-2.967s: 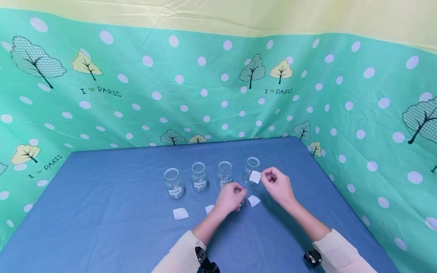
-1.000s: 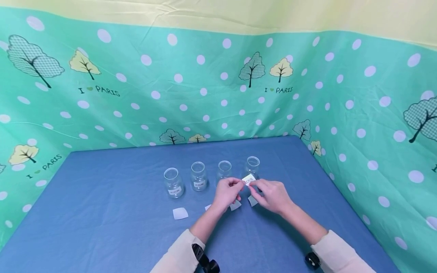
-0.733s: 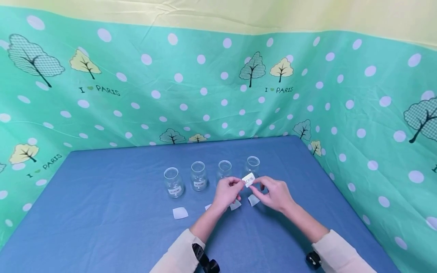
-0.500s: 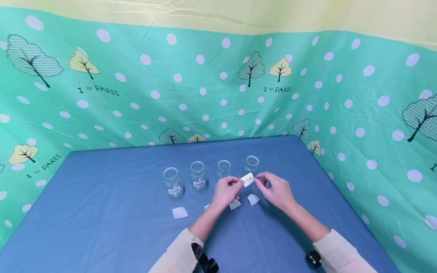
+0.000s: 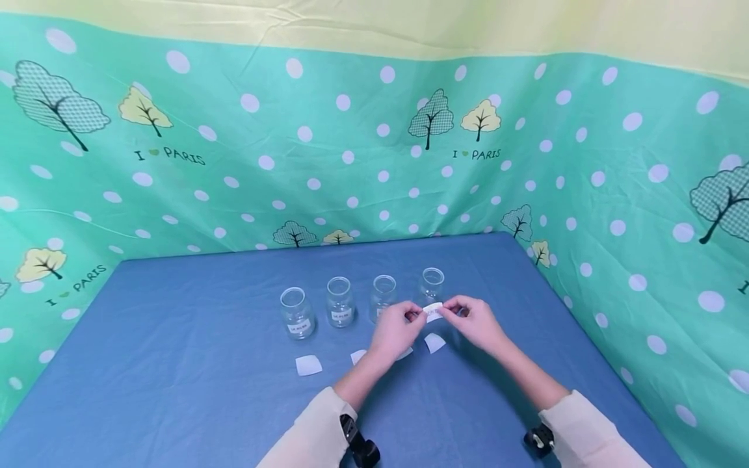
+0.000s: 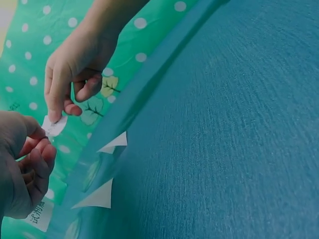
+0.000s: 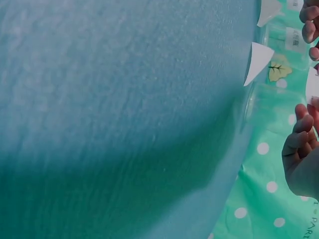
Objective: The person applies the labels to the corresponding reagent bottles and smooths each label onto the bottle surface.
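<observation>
A white sticker label [image 5: 433, 312] with dark printing is stretched between my hands, in front of the rightmost glass jar [image 5: 432, 278]. My left hand [image 5: 396, 331] pinches its left end. The other end is pinched by the thumb and index finger of my right hand [image 5: 476, 322]. In the left wrist view the label [image 6: 55, 126] shows between both sets of fingertips; in the right wrist view only part of the label [image 7: 312, 87] shows at the edge. My left hand partly covers the printed label on the third jar [image 5: 383, 286].
Two more open jars, the leftmost jar [image 5: 294, 305] and the second jar [image 5: 340, 296], carry printed labels. Blank white paper pieces lie in front of the row, among them a left piece [image 5: 308, 365] and a right piece [image 5: 435, 342]. A blue cloth [image 5: 193, 364] covers the table.
Three seconds ago my right hand alone held the label. Since then my left hand has taken its other end; in the last half second the label has turned more level and shifted slightly right.
</observation>
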### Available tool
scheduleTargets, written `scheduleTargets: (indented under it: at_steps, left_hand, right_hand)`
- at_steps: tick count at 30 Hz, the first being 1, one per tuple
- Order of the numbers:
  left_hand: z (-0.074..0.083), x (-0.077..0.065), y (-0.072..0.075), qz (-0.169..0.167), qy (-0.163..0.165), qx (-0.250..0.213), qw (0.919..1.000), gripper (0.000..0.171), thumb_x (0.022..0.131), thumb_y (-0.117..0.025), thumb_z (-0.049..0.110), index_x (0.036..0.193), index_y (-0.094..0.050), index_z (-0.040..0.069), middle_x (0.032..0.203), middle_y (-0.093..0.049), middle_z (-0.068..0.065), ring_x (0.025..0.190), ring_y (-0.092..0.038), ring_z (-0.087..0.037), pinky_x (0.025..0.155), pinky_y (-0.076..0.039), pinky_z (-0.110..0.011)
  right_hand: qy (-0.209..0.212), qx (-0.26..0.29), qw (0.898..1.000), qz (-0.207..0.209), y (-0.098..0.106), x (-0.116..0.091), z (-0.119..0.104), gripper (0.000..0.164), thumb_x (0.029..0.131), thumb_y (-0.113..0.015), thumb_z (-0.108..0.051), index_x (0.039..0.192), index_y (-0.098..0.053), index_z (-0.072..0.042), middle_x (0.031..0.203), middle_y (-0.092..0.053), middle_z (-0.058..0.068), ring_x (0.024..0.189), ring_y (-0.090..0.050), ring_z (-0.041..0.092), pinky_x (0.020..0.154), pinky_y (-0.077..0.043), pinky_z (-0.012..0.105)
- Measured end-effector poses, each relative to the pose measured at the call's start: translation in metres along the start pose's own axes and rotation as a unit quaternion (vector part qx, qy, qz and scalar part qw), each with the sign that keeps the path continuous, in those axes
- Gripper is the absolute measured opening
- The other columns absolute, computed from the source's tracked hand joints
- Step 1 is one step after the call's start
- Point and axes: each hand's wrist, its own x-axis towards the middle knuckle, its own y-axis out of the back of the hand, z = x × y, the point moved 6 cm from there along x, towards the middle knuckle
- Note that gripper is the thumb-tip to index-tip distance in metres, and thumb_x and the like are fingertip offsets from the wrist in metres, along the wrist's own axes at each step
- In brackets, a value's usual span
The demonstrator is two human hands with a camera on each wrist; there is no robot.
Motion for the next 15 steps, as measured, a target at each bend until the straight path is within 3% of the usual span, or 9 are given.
scheduleTargets:
  at_steps: [6, 15]
  left_hand:
    - [0.000, 0.005, -0.007, -0.005, 0.001, 0.032, 0.9995, 0.015, 0.083, -0.067, 0.027, 0.085, -0.070, 0.013, 0.069, -0.062, 0.005, 0.056, -0.049, -0.002, 0.057, -0.042, -0.017]
    - [0.004, 0.011, -0.015, 0.025, -0.014, 0.105, 0.9941, 0.013, 0.084, -0.068, 0.027, 0.083, -0.070, 0.014, 0.066, -0.062, 0.007, 0.055, -0.049, -0.003, 0.053, -0.039, -0.019]
  right_hand:
    - [-0.004, -0.005, 1.000, -0.016, 0.001, 0.002, 0.009, 0.016, 0.083, -0.071, -0.023, 0.087, -0.070, -0.007, 0.073, -0.065, 0.003, 0.057, -0.047, 0.007, 0.051, -0.041, 0.020]
    - [-0.020, -0.020, 0.999, -0.016, 0.003, 0.008, 0.021, 0.016, 0.083, -0.071, -0.023, 0.088, -0.071, -0.008, 0.074, -0.065, 0.003, 0.061, -0.049, 0.010, 0.053, -0.043, 0.021]
